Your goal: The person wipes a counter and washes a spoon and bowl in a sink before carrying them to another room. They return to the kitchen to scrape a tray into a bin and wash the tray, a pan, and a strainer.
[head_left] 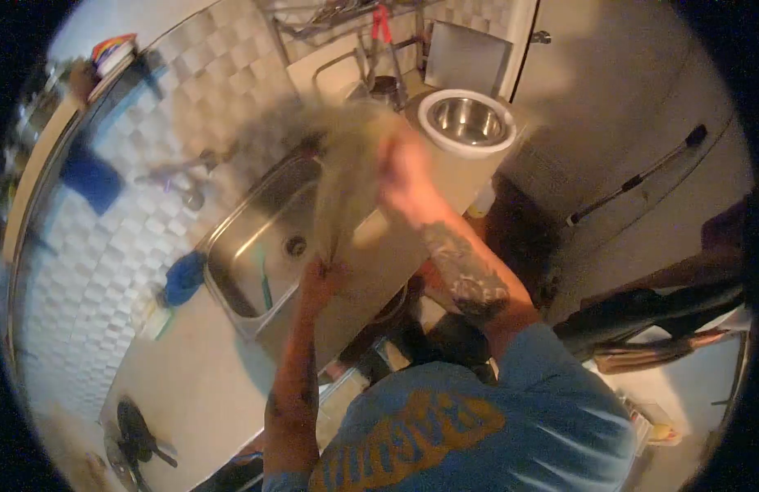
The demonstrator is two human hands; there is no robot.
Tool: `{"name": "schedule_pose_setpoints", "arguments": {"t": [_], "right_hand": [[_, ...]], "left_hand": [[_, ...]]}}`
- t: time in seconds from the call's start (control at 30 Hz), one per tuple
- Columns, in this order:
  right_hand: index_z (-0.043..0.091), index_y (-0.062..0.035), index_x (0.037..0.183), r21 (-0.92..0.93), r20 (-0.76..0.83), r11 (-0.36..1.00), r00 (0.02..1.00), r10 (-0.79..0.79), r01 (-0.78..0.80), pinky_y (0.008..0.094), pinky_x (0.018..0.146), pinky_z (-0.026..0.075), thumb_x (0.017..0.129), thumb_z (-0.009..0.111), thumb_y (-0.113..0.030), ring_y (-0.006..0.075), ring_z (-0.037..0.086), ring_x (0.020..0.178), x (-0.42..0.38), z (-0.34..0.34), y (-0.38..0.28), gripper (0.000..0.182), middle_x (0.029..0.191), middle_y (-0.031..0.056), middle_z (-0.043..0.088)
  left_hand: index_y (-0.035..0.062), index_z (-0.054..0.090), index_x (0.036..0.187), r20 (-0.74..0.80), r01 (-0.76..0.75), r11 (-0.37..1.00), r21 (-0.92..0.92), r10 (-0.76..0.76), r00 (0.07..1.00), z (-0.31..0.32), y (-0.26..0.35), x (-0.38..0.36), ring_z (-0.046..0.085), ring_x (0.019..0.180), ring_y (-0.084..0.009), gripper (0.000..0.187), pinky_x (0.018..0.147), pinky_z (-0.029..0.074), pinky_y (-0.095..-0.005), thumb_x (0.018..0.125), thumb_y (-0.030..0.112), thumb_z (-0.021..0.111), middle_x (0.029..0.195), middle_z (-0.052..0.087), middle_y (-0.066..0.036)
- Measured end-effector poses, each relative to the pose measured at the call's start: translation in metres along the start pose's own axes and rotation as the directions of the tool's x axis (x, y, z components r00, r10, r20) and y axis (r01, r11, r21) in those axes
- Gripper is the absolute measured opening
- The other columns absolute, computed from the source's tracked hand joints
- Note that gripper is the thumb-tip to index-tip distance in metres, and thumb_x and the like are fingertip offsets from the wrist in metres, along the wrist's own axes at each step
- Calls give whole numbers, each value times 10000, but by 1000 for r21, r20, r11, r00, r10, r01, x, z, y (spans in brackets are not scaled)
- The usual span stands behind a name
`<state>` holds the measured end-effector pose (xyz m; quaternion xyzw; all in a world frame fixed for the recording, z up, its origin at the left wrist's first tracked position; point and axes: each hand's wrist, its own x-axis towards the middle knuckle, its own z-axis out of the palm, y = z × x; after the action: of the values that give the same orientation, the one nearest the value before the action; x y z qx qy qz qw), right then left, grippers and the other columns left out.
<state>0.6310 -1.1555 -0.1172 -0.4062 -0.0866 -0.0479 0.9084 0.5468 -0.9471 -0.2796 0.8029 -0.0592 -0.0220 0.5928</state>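
A flat, greenish-brown thing (340, 189), smeared by motion, stands on edge over the right side of the steel sink (232, 299). My left hand (320, 280) is closed around its lower end. Against its upper part is my right hand (402, 170), too blurred to show how the fingers lie. A yellowish patch shows by those fingertips, and I cannot make out what it is. In the basin, left of the drain, lies a thin teal-handled utensil (265, 279).
A white-rimmed steel bowl (468, 123) stands on the counter at the upper right. A wall faucet (191, 197) juts out left of the sink. Blue cloth (184, 277) lies at the sink's left edge, and dark utensils (138, 430) at the lower left.
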Motion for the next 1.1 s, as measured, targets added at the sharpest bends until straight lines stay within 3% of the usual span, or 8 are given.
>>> {"name": "schedule_pose_setpoints", "arguments": {"t": [0.1,0.23,0.3,0.37,0.5,0.63,0.93,1.1], "right_hand": [[476,-55,1287,372,-20,927,998,64,-52,418,963,450,1000,409,-376,231,546,1068,0,-74,-55,435,1194,103,555],[400,-44,1373,-34,-312,980,934,175,-195,424,1010,417,974,512,-334,246,516,1150,24,-217,33,505,1294,133,509],[356,-27,1413,-250,-299,916,925,234,-313,412,1029,396,947,576,-324,268,484,1203,29,-282,67,595,1336,138,483],[323,-30,1424,-590,-71,807,997,-19,-27,454,1011,408,912,622,-295,292,499,1170,32,-285,63,649,1322,151,479],[249,0,1457,-985,155,-75,988,7,155,555,1102,252,795,698,-407,415,323,1328,21,-306,69,898,1425,266,337],[274,40,1441,-774,237,-547,947,216,319,577,1128,152,828,568,-585,491,230,1359,27,-300,104,924,1456,292,281],[355,66,1389,-742,479,-261,761,438,617,585,1143,60,812,503,-680,386,235,1403,29,-178,205,954,1453,266,334],[380,68,1367,-613,584,63,398,707,788,590,1138,69,840,535,-602,423,283,1366,-60,-30,276,866,1426,286,355]], "left_hand": [[8,567,960,-44,-105,994,-18,104,994,35,-5,13,592,800,-249,268,745,479,-402,889,257,635,913,624,-110],[22,549,991,139,181,924,337,-239,961,56,-68,16,593,854,-305,256,757,481,-441,876,234,636,928,603,-174],[40,522,1120,260,-175,715,677,-10,966,67,-88,6,577,948,-351,347,799,464,-499,867,247,637,1047,586,-201],[57,487,1233,280,-280,560,780,88,956,85,-67,4,531,1067,-388,456,873,427,-544,857,267,637,1179,543,-221],[60,422,1366,240,-407,418,812,396,886,152,-22,9,358,1307,-402,603,1056,284,-565,859,319,619,1417,382,-222],[25,382,1402,396,-360,506,784,39,917,160,-17,9,227,1409,-367,662,1147,172,-517,877,376,580,1499,293,-202],[65,346,1447,104,-27,542,840,-113,988,83,-57,-96,243,1414,-305,675,1164,162,-461,892,391,550,1532,267,-136],[108,369,1441,-129,275,478,834,-316,940,-48,-82,-231,251,1414,-283,658,1166,158,-461,861,332,584,1518,310,-95]]}}
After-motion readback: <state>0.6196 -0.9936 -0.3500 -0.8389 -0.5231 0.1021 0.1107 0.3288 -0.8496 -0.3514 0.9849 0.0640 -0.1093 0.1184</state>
